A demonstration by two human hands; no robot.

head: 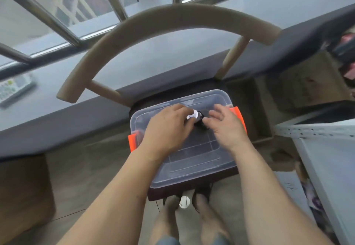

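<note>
A clear plastic storage box (194,160) with orange latches (132,142) sits lid-on upon a dark chair seat. On the lid lies a small object (196,118), white on one side and black on the other. My left hand (167,129) grips its white end with curled fingers. My right hand (224,123) is beside its black end, fingers spread and relaxed; whether they touch it is unclear.
The chair's curved wooden backrest (172,20) arcs beyond the box. A grey window sill (134,60) carries a remote control (15,89) at left. A white metal shelf (330,148) stands at right, cardboard (307,79) behind it. A small white thing (184,202) lies on the floor between my feet.
</note>
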